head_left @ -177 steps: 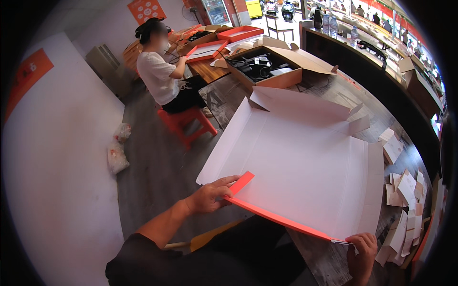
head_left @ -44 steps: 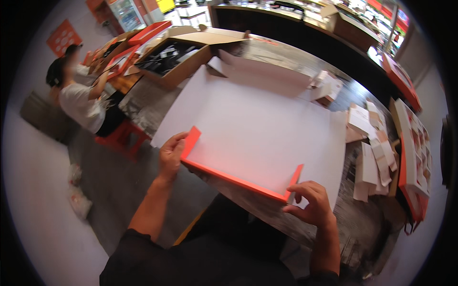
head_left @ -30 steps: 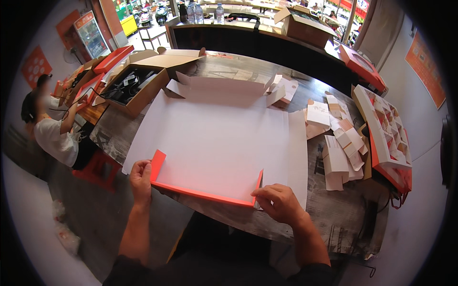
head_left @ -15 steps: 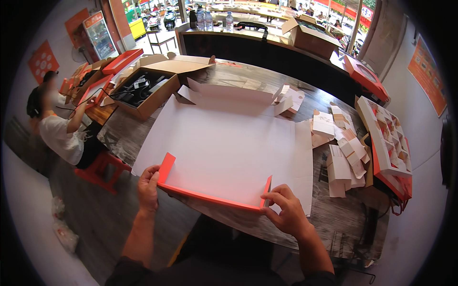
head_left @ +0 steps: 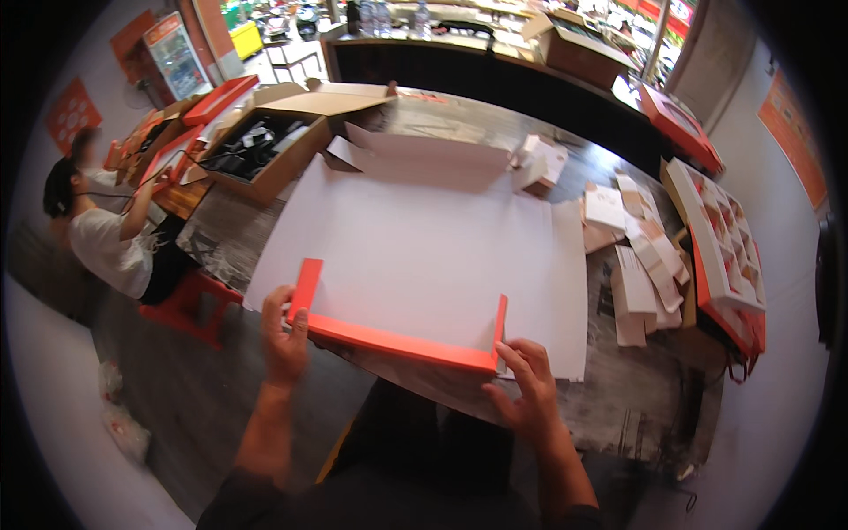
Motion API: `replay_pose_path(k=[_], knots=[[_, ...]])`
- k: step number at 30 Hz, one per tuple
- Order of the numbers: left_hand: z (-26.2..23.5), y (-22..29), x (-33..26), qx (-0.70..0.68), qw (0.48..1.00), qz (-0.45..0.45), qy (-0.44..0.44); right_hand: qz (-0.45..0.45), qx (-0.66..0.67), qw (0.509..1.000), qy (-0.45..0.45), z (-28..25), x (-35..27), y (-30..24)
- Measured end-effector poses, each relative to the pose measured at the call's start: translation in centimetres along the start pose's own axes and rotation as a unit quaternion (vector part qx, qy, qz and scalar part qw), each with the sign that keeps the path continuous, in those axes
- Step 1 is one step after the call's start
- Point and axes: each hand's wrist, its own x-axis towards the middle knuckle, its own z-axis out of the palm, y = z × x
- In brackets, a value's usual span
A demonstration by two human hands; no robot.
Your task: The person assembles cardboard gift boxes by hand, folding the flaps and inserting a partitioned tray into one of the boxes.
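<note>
Your left hand (head_left: 283,340) pinches the near-left corner of the flat white card sheet (head_left: 424,256), where its red flap (head_left: 393,340) is folded upright. Your right hand (head_left: 528,389) pinches the near-right corner, fingers pressed together. The sheet lies on the table (head_left: 645,406), just beside loose card pieces (head_left: 632,256); an open brown box (head_left: 265,150) stands behind.

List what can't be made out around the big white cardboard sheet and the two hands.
- Left hand: fingertips hidden behind the cardboard sheet's red flap, head view.
- Right hand: palm faces away, so its grip is unclear.
- Open brown box: dark contents too small to identify.
- Sheet's underside: hidden, facing the table.
</note>
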Motion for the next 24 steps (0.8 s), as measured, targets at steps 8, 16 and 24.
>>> replay_pose_path(k=[8,16,24], knots=[[0.1,0.6,0.0,0.066,0.997,0.045,0.007,0.025,-0.045,0.989,0.139,-2.8,-0.6,1.4],[0.5,3.7,-0.2,0.254,0.953,0.163,0.038,0.265,-0.044,0.949,0.163,-4.4,-3.2,4.4],[4.5,9.7,-1.0,0.093,0.952,0.267,-0.12,0.239,0.162,0.942,0.17,-3.4,-2.8,4.8]])
